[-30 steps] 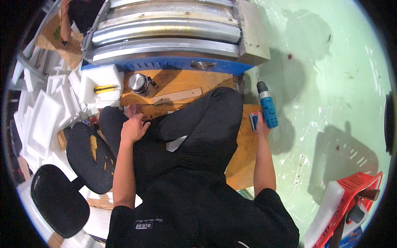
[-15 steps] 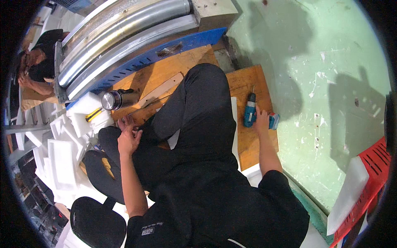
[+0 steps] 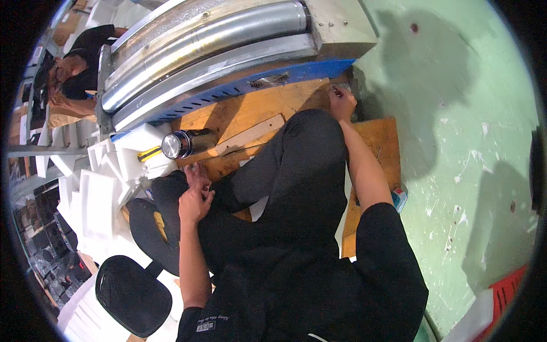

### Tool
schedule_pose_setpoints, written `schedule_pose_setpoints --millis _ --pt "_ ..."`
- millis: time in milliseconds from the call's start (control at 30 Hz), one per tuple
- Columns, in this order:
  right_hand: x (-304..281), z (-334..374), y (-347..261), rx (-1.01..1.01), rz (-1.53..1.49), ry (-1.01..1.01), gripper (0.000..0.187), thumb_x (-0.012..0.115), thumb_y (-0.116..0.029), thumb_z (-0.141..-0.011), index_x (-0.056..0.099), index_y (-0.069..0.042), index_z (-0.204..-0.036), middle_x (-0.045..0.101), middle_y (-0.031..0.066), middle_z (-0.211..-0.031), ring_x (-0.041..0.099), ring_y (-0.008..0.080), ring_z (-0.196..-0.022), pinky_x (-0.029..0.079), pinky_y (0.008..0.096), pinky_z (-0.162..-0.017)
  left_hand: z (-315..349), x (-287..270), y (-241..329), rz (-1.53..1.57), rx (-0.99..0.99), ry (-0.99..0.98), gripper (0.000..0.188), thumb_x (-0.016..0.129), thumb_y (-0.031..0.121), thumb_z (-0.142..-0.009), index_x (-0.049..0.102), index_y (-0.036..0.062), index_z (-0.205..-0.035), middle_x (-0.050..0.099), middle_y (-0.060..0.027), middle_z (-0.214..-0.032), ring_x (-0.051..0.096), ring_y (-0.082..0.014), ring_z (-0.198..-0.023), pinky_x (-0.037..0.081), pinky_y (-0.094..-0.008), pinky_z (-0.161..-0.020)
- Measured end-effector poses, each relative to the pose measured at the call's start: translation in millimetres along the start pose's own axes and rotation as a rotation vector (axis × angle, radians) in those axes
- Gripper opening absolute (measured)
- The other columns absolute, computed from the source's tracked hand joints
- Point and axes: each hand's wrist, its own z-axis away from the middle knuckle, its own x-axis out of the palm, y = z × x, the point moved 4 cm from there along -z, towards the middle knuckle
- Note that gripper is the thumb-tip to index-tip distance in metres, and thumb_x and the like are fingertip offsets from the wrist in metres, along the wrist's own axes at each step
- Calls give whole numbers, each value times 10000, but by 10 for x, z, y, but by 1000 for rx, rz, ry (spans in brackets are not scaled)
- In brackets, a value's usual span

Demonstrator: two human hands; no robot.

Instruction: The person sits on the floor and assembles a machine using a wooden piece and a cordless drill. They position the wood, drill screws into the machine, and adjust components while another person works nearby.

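Note:
My right hand [image 3: 343, 104] reaches past my raised knee to the far edge of the wooden board [image 3: 319, 94], by the corner of a blue panel. Its fingers are curled together; whatever they hold, if anything, is too small to make out. My left hand [image 3: 195, 205] rests against my bare foot [image 3: 197, 174], thumb apart from the loosely bent fingers, with nothing visible in it. A teal cordless drill [image 3: 400, 199] lies on the board to the right, mostly hidden by my right arm. A dark steel flask [image 3: 176, 145] lies beyond my left hand.
A machine with a shiny metal roller [image 3: 228, 48] spans the far side. White foam pieces [image 3: 94, 199] and a yellow cutter knife [image 3: 149, 154] are at left. A flat wooden strip [image 3: 250, 135] lies by the flask. Another person [image 3: 80, 71] sits far left; a green wall [image 3: 456, 142] stands right.
My right hand has let go of the drill and moved away to the board's far edge. My left hand stays by my foot. The whole view has shifted slightly.

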Motion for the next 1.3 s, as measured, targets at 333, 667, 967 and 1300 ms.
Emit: schedule_pose_setpoints --millis 333,667,967,1300 --pt "521 -175 163 148 -165 -45 333 857 -392 -771 823 -121 -963 761 135 -1050 707 334 -992 494 441 -939 18 -44 49 3 -16 44 267 744 268 -882 677 128 -1099 740 -91 -984 731 -333 -908 568 -460 -797" --pt "289 -100 66 78 -246 81 231 817 -179 -778 798 -21 -945 766 106 -855 705 209 -783 547 345 -781 7 -63 59 -1 5 42 274 741 269 -886 647 133 -1104 736 -94 -976 725 -348 -891 565 -473 -775" --pt "-1393 -803 -988 173 -1207 -61 83 664 -62 -877 699 -9 -930 676 59 -866 618 217 -781 514 369 -803 -69 -20 10 -32 -16 49 317 758 291 -871 665 142 -1135 749 -110 -956 729 -353 -907 575 -485 -785" --pt "-1776 -979 -219 511 -1496 -4 174 647 -208 -970 642 -66 -870 607 68 -777 577 232 -696 520 413 -716 10 -41 16 55 -30 61 322 768 263 -868 684 131 -1149 758 -116 -1018 732 -358 -923 583 -476 -808"
